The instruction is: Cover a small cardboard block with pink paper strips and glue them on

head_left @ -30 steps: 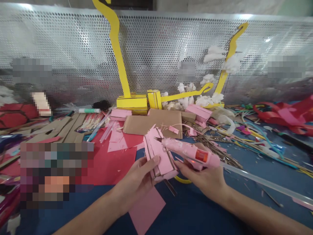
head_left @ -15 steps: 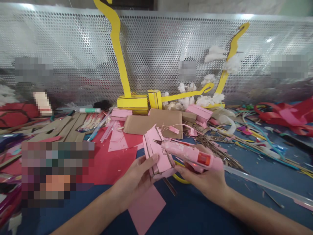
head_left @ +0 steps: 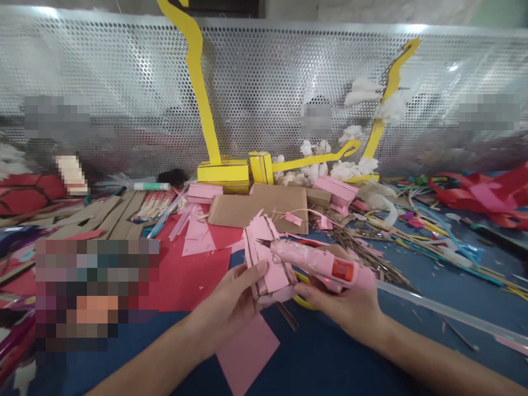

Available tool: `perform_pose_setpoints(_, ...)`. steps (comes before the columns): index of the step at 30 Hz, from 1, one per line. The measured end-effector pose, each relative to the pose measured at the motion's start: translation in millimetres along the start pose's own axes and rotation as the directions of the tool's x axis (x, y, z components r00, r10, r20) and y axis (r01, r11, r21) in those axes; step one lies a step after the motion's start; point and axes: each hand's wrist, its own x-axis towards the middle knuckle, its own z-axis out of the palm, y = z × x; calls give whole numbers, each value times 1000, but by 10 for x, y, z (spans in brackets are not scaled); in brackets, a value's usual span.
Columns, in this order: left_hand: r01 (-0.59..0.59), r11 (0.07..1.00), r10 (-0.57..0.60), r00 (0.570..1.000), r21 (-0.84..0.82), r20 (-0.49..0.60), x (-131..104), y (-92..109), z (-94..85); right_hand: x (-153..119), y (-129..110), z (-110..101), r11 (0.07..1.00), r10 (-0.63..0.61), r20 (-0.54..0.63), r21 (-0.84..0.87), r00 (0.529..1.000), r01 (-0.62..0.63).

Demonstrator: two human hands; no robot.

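Observation:
In the middle of the head view, my left hand [head_left: 237, 294] is closed around a small pink paper-covered box [head_left: 275, 273] with dark brown strips along its edges. The thumb presses on its upper face. My right hand [head_left: 344, 305] grips a pink glue gun [head_left: 313, 258] with an orange-red window and a clear glue stick [head_left: 454, 313] trailing from its back. The gun's metal nozzle points left, over the box's upper face; whether it touches the box I cannot tell. Beneath my hands lies a square of pink paper [head_left: 247, 357] on the blue table.
Red paper [head_left: 185, 275] lies to the left, and a brown cardboard piece [head_left: 231, 210] behind the box. Yellow box-based stands [head_left: 223, 171] rest against a perforated metal screen [head_left: 268, 82]. Thin brown sticks [head_left: 363, 253] and scraps spread rightward; red ribbon strips [head_left: 482, 198] lie far right.
The glue gun has shifted slightly left and down across the box. The box has tilted a little in my left hand, and both hands keep their hold.

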Motion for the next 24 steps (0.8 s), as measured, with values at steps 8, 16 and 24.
perform_pose_setpoints(8, 14, 1000, -13, 999, 22, -31, -1, -13, -35, 0, 8, 20, 999, -1, -17, 44, 1000, 2)
perform_pose_setpoints(16, 24, 1000, -24, 999, 0, -32, 15, -20, -50, 15, 2, 24, 996, -21, -14, 85, 1000, 22)
perform_pose_setpoints(24, 16, 1000, -16, 1000, -10, -18, 16, -33, -62, 47, -17, 28, 996, -71, -38, 54, 997, 73)
